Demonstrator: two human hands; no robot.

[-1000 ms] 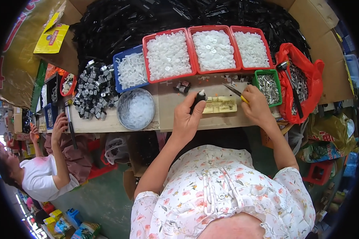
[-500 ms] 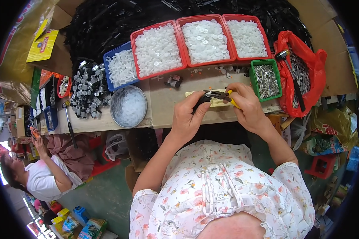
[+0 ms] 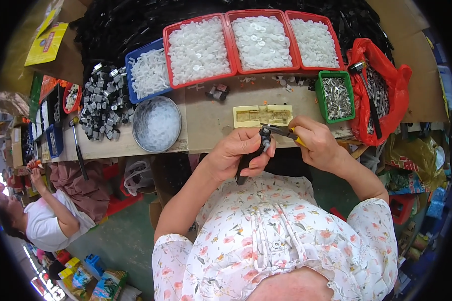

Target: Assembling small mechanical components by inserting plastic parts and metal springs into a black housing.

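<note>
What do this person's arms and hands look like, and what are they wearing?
Both arms are bare from the elbow down, with no gloves, rings or watch visible on the left hand or right hand. Short ruffled sleeves belong to a white blouse printed with small pink and orange flowers.

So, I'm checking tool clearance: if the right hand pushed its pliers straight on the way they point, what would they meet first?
The right hand aims its yellow-handled pliers leftward; the black part in the left hand lies first in line, apparently already at the tips, though depth is unclear.
</note>
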